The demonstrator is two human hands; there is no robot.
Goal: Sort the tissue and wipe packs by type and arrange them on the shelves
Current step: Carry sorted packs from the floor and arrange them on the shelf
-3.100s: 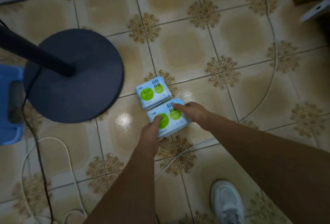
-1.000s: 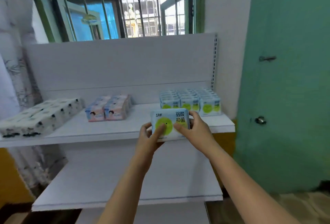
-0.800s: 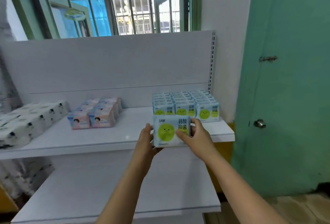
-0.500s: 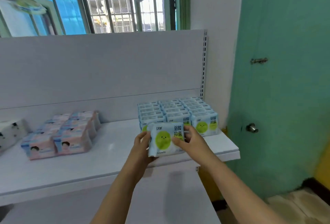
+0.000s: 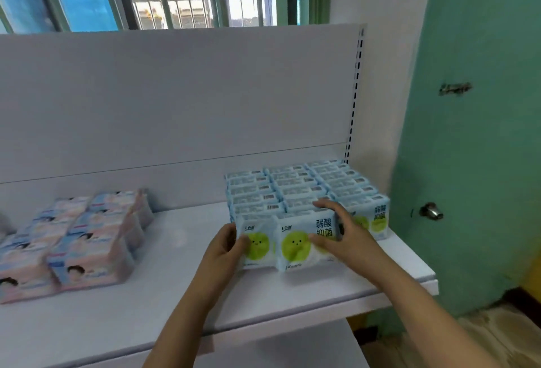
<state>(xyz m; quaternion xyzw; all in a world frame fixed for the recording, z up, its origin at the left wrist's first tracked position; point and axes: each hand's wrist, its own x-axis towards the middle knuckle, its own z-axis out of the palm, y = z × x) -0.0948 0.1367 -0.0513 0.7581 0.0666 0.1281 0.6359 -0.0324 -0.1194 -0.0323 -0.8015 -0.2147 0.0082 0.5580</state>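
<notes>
Both hands are gripping green-faced wipe packs at the front of the block on the upper shelf [image 5: 292,303]: the left hand [image 5: 224,247] is curling its thumb over the left pack [image 5: 257,243], and the right hand [image 5: 348,235] is clasping the right pack [image 5: 304,243], fingers over its top and thumb across its front. Both packs are standing upright, touching the stacked green wipe packs [image 5: 295,189] behind, while the pink packs [image 5: 85,238] are sitting well apart to the left.

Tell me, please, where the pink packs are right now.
In the head view the pink packs sit on the left of the upper shelf, well left of the green packs beside the door.
</notes>
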